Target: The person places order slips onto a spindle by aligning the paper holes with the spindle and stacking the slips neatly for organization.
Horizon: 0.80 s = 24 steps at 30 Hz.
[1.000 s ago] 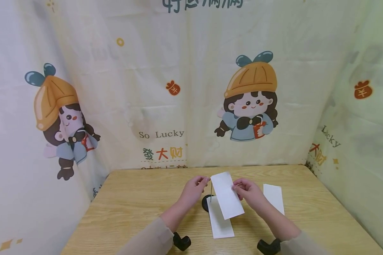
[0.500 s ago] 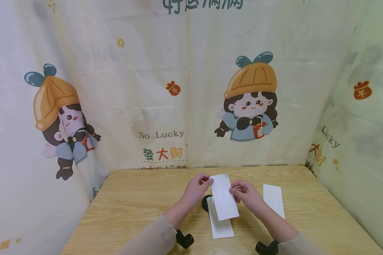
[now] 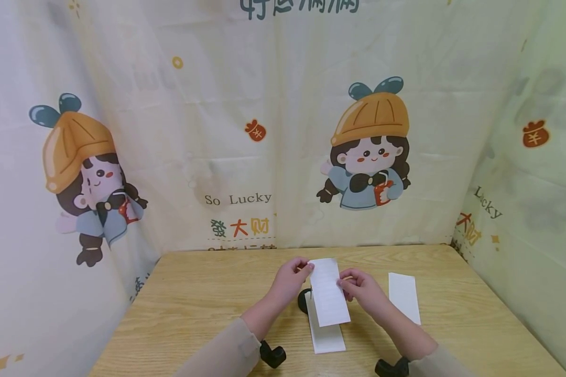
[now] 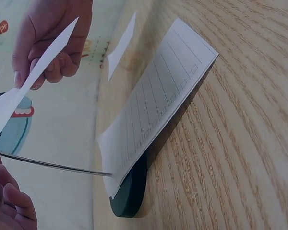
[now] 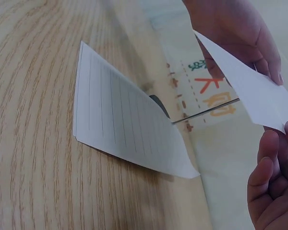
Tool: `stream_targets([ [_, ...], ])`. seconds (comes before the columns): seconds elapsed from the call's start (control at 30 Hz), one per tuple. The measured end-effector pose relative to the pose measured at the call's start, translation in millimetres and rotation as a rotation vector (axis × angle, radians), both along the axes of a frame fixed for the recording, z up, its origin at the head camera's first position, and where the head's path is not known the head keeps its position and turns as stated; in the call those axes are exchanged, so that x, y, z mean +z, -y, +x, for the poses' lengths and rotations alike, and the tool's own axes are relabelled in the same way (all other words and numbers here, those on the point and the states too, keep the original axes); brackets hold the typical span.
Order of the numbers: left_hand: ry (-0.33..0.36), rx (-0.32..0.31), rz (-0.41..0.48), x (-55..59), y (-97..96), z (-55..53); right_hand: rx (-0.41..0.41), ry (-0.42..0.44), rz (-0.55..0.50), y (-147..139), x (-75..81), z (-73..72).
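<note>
My left hand (image 3: 290, 277) pinches the top left corner of a white paper slip (image 3: 330, 293), and my right hand (image 3: 365, 289) grips its right edge. Held up and tilted, the slip is above a bill spike. The spike's thin metal rod (image 4: 62, 166) rises from a round black base (image 4: 129, 191), with its tip near the raised slip and my left fingers; whether it pierces that slip, I cannot tell. Lower on the rod, lined paper slips (image 5: 120, 115) are threaded and lean over the base, their near ends reaching toward the table's front.
Another white slip (image 3: 404, 297) lies on the wooden table (image 3: 193, 309), right of my right hand. Black wrist-worn pieces (image 3: 272, 355) show by both sleeves. A printed curtain (image 3: 236, 173) hangs behind the table and at both sides.
The raised slip has shifted left and turned more upright over the spike. My left hand, earlier beside the rod's tip, now pinches the slip's corner. My right hand has moved slightly left.
</note>
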State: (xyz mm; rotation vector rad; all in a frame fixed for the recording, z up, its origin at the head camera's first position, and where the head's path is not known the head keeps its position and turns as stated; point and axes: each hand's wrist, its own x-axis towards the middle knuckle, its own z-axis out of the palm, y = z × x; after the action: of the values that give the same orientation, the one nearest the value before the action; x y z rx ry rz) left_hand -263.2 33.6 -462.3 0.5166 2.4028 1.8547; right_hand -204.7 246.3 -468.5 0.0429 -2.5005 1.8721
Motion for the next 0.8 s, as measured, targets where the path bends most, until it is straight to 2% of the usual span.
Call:
stream_targets([
  [0.37, -0.009, 0.023, -0.016, 0.5, 1.8, -0.3, 0.006, 0.005, -0.025, 3.4, 0.1, 0.6],
  [0.8, 0.01, 0.027, -0.043, 3.8, 2.0, 0.2, 0.008, 0.018, -0.022, 4.0, 0.0, 1.6],
])
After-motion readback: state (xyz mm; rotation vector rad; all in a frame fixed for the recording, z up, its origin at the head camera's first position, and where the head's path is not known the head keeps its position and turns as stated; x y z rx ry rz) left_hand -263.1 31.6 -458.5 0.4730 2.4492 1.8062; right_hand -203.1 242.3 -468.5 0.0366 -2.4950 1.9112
